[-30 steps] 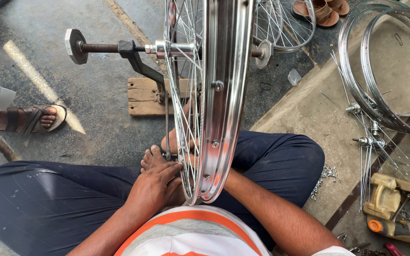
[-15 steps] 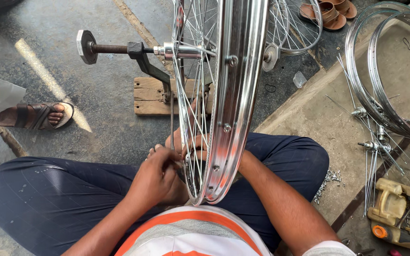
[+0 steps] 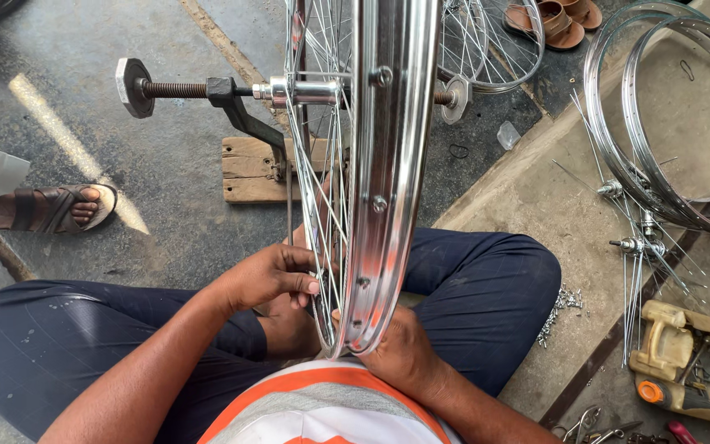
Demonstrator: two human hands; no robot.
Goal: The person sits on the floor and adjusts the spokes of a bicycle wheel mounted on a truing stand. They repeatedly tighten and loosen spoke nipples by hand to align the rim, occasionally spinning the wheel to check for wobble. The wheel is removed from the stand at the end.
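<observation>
A shiny steel bicycle wheel rim with thin spokes stands upright in front of me, its hub on a threaded axle held by a black stand. My left hand pinches a spoke near the rim's lower left side. My right hand presses against the bottom of the rim from the right, its fingers partly hidden behind the metal. I sit cross-legged in dark blue trousers.
The stand sits on a wooden block on grey concrete. Another person's sandalled foot is at left. Loose rims, hubs with spokes, a pile of small nipples, a yellow container and sandals lie at right.
My left hand has shifted up along the spokes on the left side. My right hand has dropped to the bottom of the rim. The view has moved slightly closer.
</observation>
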